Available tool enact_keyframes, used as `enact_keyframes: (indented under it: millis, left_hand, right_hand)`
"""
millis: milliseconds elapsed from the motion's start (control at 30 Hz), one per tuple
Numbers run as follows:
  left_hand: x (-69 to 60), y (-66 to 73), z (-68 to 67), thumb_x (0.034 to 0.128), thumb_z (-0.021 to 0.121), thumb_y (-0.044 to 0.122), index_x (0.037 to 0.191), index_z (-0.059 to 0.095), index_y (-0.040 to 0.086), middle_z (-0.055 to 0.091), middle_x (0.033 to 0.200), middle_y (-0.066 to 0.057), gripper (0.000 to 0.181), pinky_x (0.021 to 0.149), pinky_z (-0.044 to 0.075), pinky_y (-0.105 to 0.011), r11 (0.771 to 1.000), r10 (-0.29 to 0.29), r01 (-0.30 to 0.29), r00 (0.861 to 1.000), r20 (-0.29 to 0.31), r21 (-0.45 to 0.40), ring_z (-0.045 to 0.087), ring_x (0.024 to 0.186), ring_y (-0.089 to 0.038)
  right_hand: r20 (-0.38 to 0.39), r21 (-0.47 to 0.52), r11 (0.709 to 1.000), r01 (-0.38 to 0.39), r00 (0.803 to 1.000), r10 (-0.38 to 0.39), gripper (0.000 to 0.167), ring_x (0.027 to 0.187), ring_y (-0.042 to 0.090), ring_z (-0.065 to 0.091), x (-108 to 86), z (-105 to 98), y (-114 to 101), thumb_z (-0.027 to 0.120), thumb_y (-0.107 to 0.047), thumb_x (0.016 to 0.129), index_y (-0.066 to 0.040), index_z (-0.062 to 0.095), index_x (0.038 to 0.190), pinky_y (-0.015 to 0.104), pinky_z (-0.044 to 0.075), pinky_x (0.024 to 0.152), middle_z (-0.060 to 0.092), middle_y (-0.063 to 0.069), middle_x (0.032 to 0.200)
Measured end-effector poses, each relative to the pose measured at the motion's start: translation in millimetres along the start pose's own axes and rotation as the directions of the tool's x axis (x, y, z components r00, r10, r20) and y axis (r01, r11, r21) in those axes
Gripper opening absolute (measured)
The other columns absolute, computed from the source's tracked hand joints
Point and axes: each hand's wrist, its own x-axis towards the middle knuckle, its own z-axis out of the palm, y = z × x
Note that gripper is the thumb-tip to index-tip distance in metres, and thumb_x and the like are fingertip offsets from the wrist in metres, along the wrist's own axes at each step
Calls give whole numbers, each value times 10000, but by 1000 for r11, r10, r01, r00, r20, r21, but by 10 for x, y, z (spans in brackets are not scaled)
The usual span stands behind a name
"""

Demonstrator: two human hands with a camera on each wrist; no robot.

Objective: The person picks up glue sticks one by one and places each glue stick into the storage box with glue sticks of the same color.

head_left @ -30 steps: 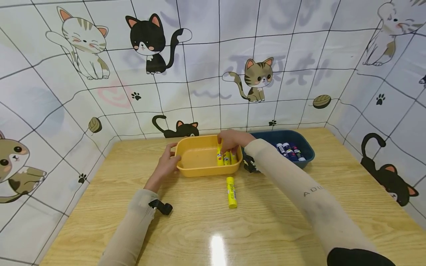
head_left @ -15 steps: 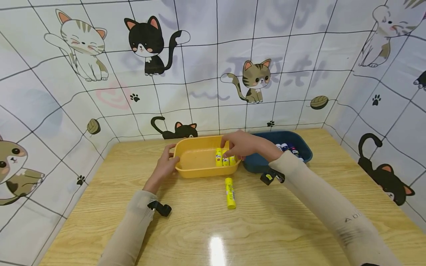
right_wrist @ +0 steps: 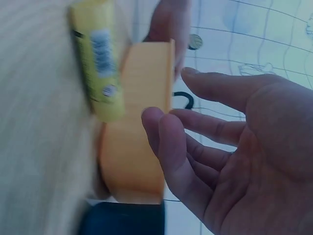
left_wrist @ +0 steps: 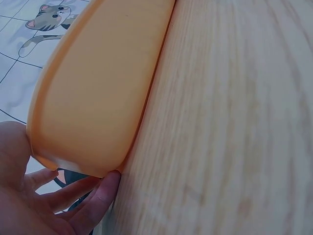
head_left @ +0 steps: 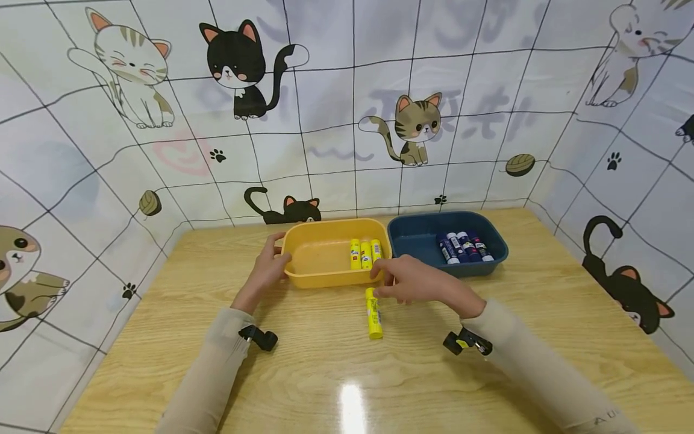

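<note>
In the head view a yellow plastic basket (head_left: 320, 280) stands at the back of the table, with yellow glue sticks (head_left: 365, 254) lying side by side at its right end. My left hand (head_left: 269, 262) holds the basket's left end; in the left wrist view its fingers (left_wrist: 100, 200) lie against the outer end wall. One more yellow glue stick (head_left: 374, 316) lies on the table in front of the basket. Over that stick's far end hovers my right hand (head_left: 414, 280), thumb and fingers loosely bent and apart, with nothing between them in the right wrist view.
A dark blue basket (head_left: 417, 241) stands against the yellow one's right side. Inside it, several dark blue and purple glue sticks (head_left: 461, 247) with white caps lie toward the right. Behind the wooden table (head_left: 303, 361) hangs a cat-patterned cloth (head_left: 331, 90).
My right hand has come up out of the yellow basket and moved toward the front, to the loose glue stick. The left hand keeps its place on the basket.
</note>
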Motion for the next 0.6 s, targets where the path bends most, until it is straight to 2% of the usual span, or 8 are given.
enact_keyframes:
  millis: [200, 600]
  left_hand:
    - [4, 13, -1, 1016, 488, 144, 1608, 272, 213, 518, 1441, -262, 634, 719, 632, -324, 1000, -1, 1, 1000, 2, -5, 655, 1112, -379]
    - [32, -1, 7, 1010, 486, 138, 1604, 279, 222, 507, 1448, -257, 635, 719, 627, -311, 1000, -11, 11, 1000, 4, -20, 643, 1116, -376]
  right_hand:
    - [0, 43, 999, -2, 1000, 2, 424, 579, 155, 591, 19, 123, 115, 688, -255, 995, -30, 576, 1336, 312, 568, 555, 691, 85, 913]
    - [75, 121, 992, -20, 997, 11, 539, 616, 222, 634, 29, 179, 255, 667, -307, 1007, -28, 470, 1424, 342, 568, 576, 678, 118, 823]
